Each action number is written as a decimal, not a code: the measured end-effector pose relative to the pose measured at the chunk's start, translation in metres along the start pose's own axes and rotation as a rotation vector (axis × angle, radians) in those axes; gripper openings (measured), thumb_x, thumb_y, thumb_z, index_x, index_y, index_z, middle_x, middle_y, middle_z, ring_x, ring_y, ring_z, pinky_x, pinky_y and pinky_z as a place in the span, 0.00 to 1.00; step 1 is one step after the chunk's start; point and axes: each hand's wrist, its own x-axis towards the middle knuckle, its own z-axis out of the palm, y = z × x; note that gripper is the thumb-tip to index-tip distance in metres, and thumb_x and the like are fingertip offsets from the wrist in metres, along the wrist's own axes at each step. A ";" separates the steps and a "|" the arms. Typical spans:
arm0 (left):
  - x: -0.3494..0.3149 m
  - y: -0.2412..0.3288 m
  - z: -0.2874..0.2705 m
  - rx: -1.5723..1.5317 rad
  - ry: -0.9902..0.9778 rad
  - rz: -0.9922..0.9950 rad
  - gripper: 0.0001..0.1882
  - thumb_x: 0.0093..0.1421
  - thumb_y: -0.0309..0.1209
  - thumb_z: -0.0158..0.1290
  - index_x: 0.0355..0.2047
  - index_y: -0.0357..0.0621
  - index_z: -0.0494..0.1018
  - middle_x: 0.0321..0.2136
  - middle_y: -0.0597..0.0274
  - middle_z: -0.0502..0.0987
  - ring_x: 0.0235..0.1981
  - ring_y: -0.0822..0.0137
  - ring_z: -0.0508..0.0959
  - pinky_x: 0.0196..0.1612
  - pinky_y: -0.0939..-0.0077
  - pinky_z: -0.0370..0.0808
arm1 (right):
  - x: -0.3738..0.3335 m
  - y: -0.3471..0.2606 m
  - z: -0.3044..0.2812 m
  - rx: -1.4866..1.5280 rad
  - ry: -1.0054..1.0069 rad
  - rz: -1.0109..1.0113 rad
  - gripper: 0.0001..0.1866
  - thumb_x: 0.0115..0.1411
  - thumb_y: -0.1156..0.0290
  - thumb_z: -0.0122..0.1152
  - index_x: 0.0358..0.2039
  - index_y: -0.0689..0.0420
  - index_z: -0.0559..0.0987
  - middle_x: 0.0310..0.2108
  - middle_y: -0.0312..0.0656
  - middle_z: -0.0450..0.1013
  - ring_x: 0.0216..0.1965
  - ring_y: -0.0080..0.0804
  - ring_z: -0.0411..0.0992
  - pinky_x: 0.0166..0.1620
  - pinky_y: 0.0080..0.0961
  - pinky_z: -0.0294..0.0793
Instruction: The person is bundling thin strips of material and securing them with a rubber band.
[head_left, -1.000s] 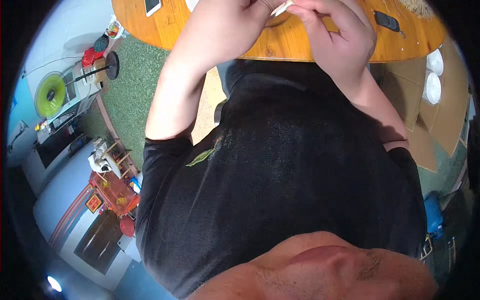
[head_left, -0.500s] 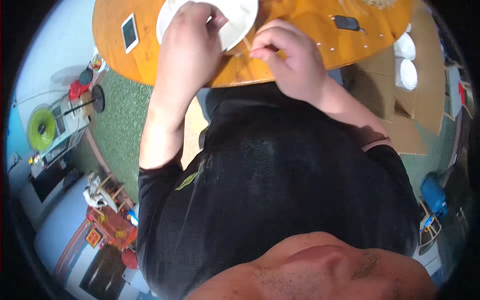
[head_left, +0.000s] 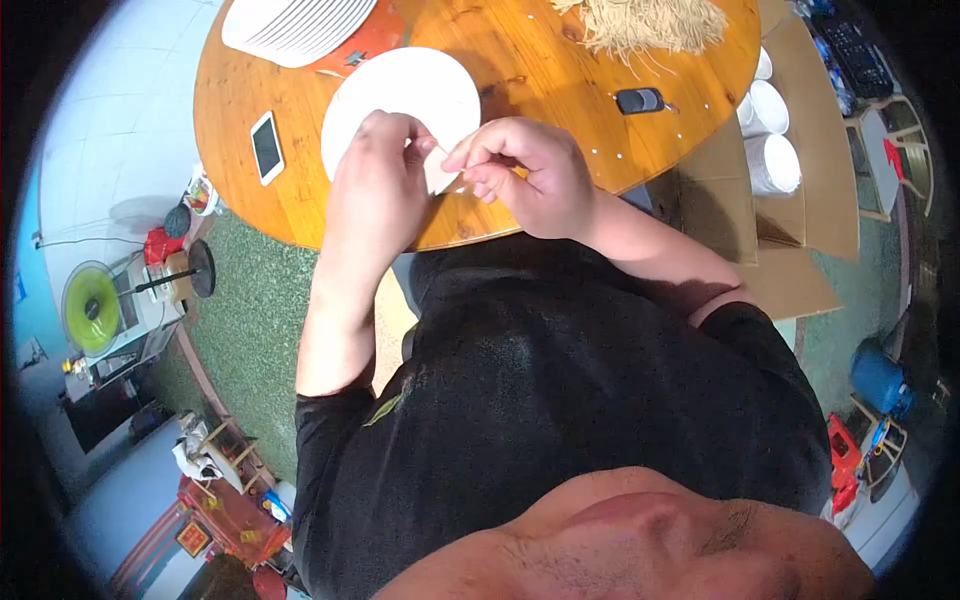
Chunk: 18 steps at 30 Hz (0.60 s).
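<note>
My left hand (head_left: 378, 185) has its fingers closed on a small pale flat piece (head_left: 438, 172), just over the near edge of the wooden table. My right hand (head_left: 530, 178) is pinched close against that piece's right edge. Whatever lies between its fingertips is too small to make out. Behind and partly under my left hand lies a round white plate-like disc (head_left: 410, 90) on the table. Farther back on the left leans a stack of white ribbed-edged discs (head_left: 295, 25).
A bundle of beige strings (head_left: 655, 22) lies at the table's far right. Near it are a black key fob (head_left: 639, 101) and small white bits. A white phone (head_left: 267, 148) rests at the left. White round stacks (head_left: 772, 165) stand on cardboard (head_left: 715, 195) at the right.
The view has shifted so more of the table's far side shows. My hands have come together, and the pale piece now shows between them.
</note>
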 end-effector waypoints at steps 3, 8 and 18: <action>0.000 0.001 0.000 -0.015 0.012 0.031 0.02 0.62 0.22 0.56 0.34 0.36 0.75 0.34 0.44 0.77 0.40 0.42 0.79 0.43 0.52 0.76 | -0.001 0.001 -0.001 0.077 0.005 0.041 0.03 0.68 0.81 0.55 0.35 0.62 0.74 0.40 0.47 0.82 0.28 0.18 0.74 0.36 0.18 0.78; -0.003 -0.001 -0.004 -0.030 0.015 0.024 0.02 0.61 0.22 0.56 0.34 0.37 0.75 0.34 0.45 0.77 0.39 0.41 0.79 0.43 0.53 0.76 | 0.001 -0.010 0.000 -0.029 -0.006 0.023 0.02 0.64 0.81 0.61 0.34 0.62 0.77 0.36 0.42 0.82 0.32 0.25 0.81 0.37 0.22 0.82; -0.011 0.001 -0.008 -0.025 0.001 0.039 0.06 0.63 0.27 0.58 0.35 0.37 0.74 0.33 0.47 0.77 0.39 0.43 0.78 0.41 0.54 0.75 | -0.006 -0.011 0.009 0.094 -0.017 0.165 0.03 0.69 0.78 0.62 0.36 0.63 0.77 0.36 0.40 0.80 0.28 0.17 0.74 0.33 0.15 0.76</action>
